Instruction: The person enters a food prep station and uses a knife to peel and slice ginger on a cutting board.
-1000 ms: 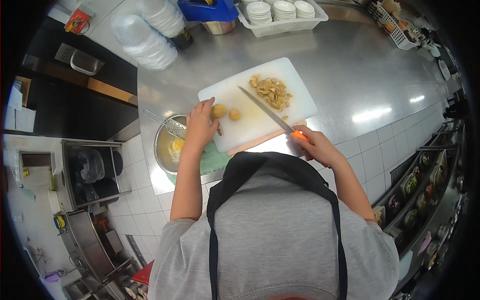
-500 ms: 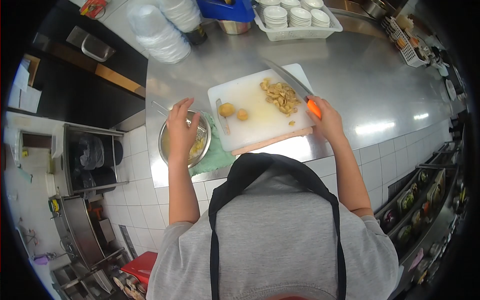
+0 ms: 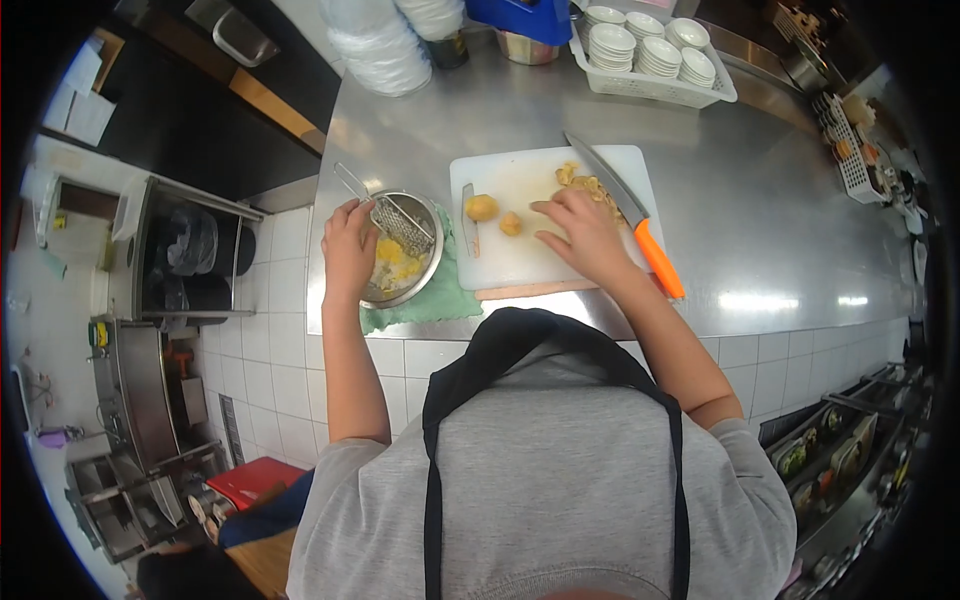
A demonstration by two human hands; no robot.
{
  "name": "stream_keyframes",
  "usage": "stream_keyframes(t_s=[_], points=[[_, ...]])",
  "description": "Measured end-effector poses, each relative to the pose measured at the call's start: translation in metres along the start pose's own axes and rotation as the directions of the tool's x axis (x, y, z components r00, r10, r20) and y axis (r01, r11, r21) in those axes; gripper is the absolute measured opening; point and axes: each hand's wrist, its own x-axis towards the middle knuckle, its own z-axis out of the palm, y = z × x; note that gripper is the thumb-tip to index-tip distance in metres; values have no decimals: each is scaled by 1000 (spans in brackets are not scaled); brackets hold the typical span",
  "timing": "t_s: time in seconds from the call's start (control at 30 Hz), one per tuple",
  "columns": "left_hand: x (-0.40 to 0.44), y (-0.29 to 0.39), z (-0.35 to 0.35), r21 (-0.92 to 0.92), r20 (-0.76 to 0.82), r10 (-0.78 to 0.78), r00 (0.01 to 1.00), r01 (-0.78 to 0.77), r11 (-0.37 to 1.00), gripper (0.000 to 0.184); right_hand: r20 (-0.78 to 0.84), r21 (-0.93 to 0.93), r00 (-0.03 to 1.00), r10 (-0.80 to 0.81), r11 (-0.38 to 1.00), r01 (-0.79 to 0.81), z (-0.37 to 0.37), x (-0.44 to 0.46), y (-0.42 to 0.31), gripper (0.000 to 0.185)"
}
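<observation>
My left hand (image 3: 348, 248) is at the left rim of a steel bowl (image 3: 436, 262), fingers curled at a flat metal grater (image 3: 405, 225) that leans across the bowl. Yellow gratings (image 3: 397, 262) lie inside. My right hand (image 3: 588, 238) is over a white cutting board (image 3: 510, 268), fingers apart and empty, fingertips close to a small peeled yellowish piece (image 3: 511, 223). A larger one (image 3: 482, 208) sits by the board's handle slot. Brown-yellow peelings (image 3: 592, 184) are partly hidden behind my right hand. The orange-handled knife (image 3: 656, 258) rests along the board's right edge.
A green cloth (image 3: 440, 302) lies under the bowl on the steel counter (image 3: 780, 240). Along the back stand wrapped stacks of containers (image 3: 385, 50), a blue container (image 3: 515, 18) and a white basket (image 3: 660, 90) of small dishes. The knife's handle points toward me.
The knife has been put down and my right hand has let it go, moving left over the board. My left hand has moved from above the bowl to its left rim. The view has shifted.
</observation>
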Motion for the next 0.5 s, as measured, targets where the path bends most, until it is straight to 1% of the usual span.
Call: stream_keyframes(t_s=[0.03, 0.07, 0.1, 0.13, 0.2, 0.23, 0.3, 0.33, 0.37, 0.4, 0.43, 0.5], points=[[-3, 4, -1, -28, -9, 1, 1000, -1, 1000, 39, 8, 6, 1000, -14, 1000, 14, 5, 9, -7, 36], [-7, 7, -2, -26, -16, -16, 1000, 15, 1000, 39, 71, 40, 997, -14, 999, 11, 10, 18, -15, 39], [-11, 11, -3, -70, -51, 4, 999, -7, 998, 38, 137, 75, 990, -17, 997, 6, 14, 26, -20, 42], [-17, 14, -6, -113, -86, 17, 996, -27, 993, 38, 150, 82, 988, -36, 996, 24, 22, 32, -25, 42], [-32, 22, -16, -111, -115, -14, 993, 1, 994, 37, 110, 40, 990, -92, 995, 88, 43, 44, -27, 48], [-42, 26, -22, -112, -140, -19, 990, 3, 994, 37, 128, 47, 983, -134, 991, 129, 51, 45, -26, 48], [-66, 29, -32, -113, -167, -122, 978, 104, 988, 36, 172, 3, 980, -98, 995, 99, 67, 49, -26, 47], [-76, 26, -36, -108, -176, -186, 967, 169, 980, 35, 187, 15, 970, -158, 987, 158, 77, 52, -22, 47], [-88, 20, -39, -103, -206, -234, 950, 216, 971, 35, 146, -24, 976, -162, 986, 167, 86, 53, -15, 47], [-102, 13, -41, -136, -204, -250, 947, 225, 965, 35, 104, -55, 981, -165, 984, 171, 98, 52, -8, 46], [-117, 4, -46, -166, -201, -262, 944, 231, 959, 34, 119, -29, 969, -216, 975, 221, 115, 52, 0, 46], [-136, -16, -61, -295, -202, -357, 912, 291, 910, 33, 121, 199, 992, -46, 980, 21, 160, 56, 24, 39]])
